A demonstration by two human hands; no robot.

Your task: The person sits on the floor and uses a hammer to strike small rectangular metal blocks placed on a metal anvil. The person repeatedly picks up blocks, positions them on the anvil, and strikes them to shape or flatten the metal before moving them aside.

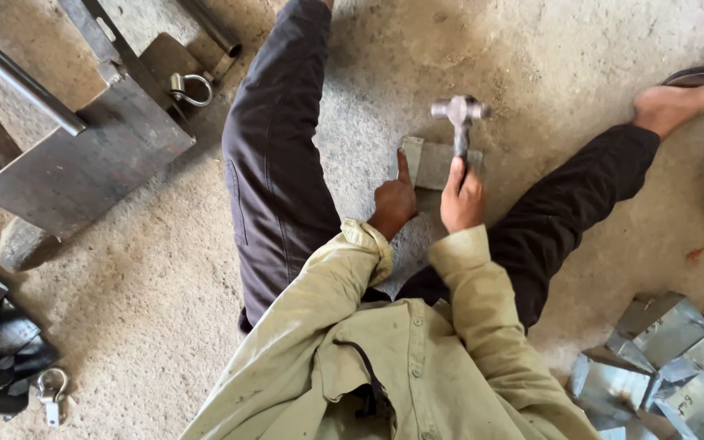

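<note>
Sheet-metal piece [437,165], thin, stiff and likely sharp-edged, lies on the floor [165,277] between the legs, left hand [393,204] pinning its left edge with one finger, right hand [461,200] clamped on the hammer [459,114].

A metalworking workshop, seen at floor level. The person sits on a rough, dusty concrete floor [165,326], a hammer [459,114] in the right hand [461,200] above a small sheet-metal piece [437,163]. Far left of the hands lie a heavy steel plate [83,163], steel bars [18,77] and shackles [191,88]; to the lower right, a heap of folded galvanised sheet pieces [670,367].
</note>
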